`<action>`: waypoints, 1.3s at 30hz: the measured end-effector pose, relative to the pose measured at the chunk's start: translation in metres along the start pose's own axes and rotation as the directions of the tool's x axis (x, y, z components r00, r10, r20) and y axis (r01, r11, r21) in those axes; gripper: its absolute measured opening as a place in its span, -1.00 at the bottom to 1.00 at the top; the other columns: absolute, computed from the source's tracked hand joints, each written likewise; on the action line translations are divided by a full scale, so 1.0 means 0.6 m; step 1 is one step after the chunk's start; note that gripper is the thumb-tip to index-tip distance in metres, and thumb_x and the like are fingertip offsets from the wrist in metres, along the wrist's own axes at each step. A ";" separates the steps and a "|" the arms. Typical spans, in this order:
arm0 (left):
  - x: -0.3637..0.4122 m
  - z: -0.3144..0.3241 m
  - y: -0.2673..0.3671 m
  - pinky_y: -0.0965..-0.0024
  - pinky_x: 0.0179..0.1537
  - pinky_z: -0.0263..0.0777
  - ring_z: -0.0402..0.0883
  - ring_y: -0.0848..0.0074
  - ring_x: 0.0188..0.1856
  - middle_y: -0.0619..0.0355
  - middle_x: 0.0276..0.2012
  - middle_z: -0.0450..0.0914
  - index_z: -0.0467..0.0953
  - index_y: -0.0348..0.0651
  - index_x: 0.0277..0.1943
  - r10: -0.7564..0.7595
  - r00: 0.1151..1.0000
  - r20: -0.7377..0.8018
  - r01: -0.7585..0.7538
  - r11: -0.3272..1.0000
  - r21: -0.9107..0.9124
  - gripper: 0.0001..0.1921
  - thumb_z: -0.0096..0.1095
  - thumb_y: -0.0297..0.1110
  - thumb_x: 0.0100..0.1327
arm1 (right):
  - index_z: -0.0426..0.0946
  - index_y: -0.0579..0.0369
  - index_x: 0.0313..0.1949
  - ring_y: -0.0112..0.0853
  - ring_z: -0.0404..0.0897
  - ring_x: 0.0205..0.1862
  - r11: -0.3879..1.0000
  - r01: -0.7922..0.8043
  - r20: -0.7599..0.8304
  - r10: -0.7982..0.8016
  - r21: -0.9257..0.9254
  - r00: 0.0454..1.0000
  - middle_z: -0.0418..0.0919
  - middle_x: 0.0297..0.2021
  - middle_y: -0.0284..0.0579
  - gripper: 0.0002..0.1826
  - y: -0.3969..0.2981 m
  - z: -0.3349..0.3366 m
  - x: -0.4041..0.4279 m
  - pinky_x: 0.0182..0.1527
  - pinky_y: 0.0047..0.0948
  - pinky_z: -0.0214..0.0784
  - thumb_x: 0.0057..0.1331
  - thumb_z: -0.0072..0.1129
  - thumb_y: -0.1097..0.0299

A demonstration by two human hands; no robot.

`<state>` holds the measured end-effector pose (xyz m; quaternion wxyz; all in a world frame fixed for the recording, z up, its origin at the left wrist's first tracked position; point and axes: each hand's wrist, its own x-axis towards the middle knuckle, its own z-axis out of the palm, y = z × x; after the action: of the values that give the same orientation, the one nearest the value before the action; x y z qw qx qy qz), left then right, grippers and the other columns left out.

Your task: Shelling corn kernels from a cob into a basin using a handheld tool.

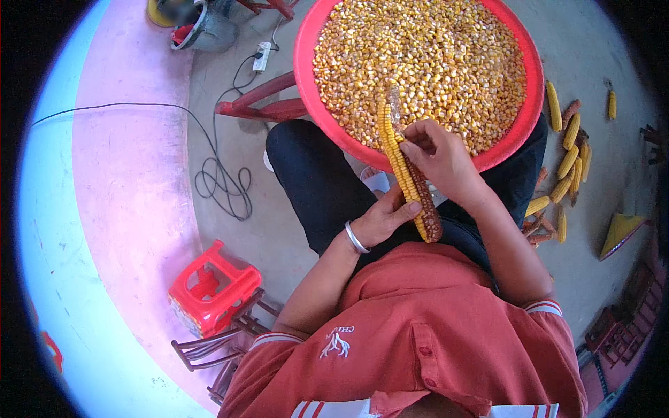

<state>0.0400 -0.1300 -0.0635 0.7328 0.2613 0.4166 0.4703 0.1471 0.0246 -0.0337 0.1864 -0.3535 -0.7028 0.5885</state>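
Observation:
A long, partly shelled corn cob (401, 162) slants across my lap, its tip over the rim of a red basin (334, 125). Yellow kernels still line its left side, while the right side is bare reddish-brown cob. My left hand (384, 217) grips the lower end, thumb laid across it; a silver bangle circles that wrist. Higher up, my right hand (436, 154) pinches at the cob with thumb and fingers against the kernels. Loose corn kernels (423, 57) heap nearly to the basin's edge. The right palm is hidden.
Whole corn ears (567, 162) and bare cobs lie on the floor at right. A black cable (222, 177) coils at left, leading to a power strip (262, 56). Red wooden legs (261, 104) show beside the basin. A red plastic stool (214, 290) and a grey bucket (211, 31) stand at left.

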 end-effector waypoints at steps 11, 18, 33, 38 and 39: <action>0.001 0.002 -0.005 0.29 0.30 0.31 0.46 0.41 0.21 0.09 0.21 0.41 0.14 -0.27 0.40 0.017 0.999 -0.031 -0.016 0.999 0.030 -0.37 0.09 -0.03 0.49 | 0.49 0.13 -0.19 -0.03 0.66 -0.38 0.811 0.275 0.011 -0.315 -0.517 0.949 0.63 -0.34 0.03 -0.80 -0.003 -0.008 -0.006 -0.35 -0.11 0.52 0.34 0.20 0.27; 0.004 0.005 -0.010 0.31 0.27 0.33 0.49 0.42 0.17 0.10 0.13 0.47 0.21 -0.27 0.34 0.045 0.999 -0.010 -0.045 0.999 -0.001 -0.41 0.12 -0.04 0.47 | 0.51 0.09 -0.15 -0.22 0.65 -0.48 0.972 0.084 -0.216 -0.132 -0.219 0.967 0.64 -0.34 -0.07 -0.83 0.008 -0.027 0.007 -0.41 -0.26 0.51 0.28 0.26 0.42; 0.005 0.008 0.004 0.34 0.31 0.24 0.41 0.48 0.22 0.11 0.16 0.43 0.14 -0.27 0.40 0.078 0.997 -0.021 -0.075 0.991 0.114 -0.37 0.12 -0.04 0.48 | 0.49 0.26 -0.01 -0.60 0.54 -0.22 0.953 -0.234 0.157 0.206 0.191 0.966 0.57 -0.24 -0.29 -0.70 0.014 -0.005 0.017 -0.15 -0.59 0.44 0.46 0.18 0.25; 0.002 -0.001 -0.001 0.34 0.33 0.22 0.39 0.45 0.23 0.12 0.17 0.42 0.10 -0.26 0.42 0.040 0.999 0.006 -0.040 0.996 0.076 -0.36 0.12 -0.08 0.49 | 0.47 0.29 0.01 -0.58 0.53 -0.14 0.942 -0.204 0.216 0.147 0.267 0.965 0.57 -0.17 -0.27 -0.71 0.011 -0.010 0.017 -0.06 -0.54 0.45 0.47 0.15 0.29; 0.003 -0.001 -0.002 0.35 0.34 0.20 0.37 0.44 0.24 0.13 0.18 0.40 0.07 -0.23 0.44 0.022 1.000 0.010 -0.023 0.998 0.056 -0.35 0.14 -0.10 0.48 | 0.47 0.29 0.01 -0.58 0.53 -0.14 0.942 -0.204 0.215 0.148 0.266 0.965 0.57 -0.17 -0.27 -0.71 0.013 -0.009 0.015 -0.06 -0.54 0.45 0.47 0.15 0.29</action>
<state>0.0403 -0.1293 -0.0657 0.7217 0.2886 0.4233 0.4655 0.1465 0.0354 -0.0413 0.1134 -0.3260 -0.5904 0.7296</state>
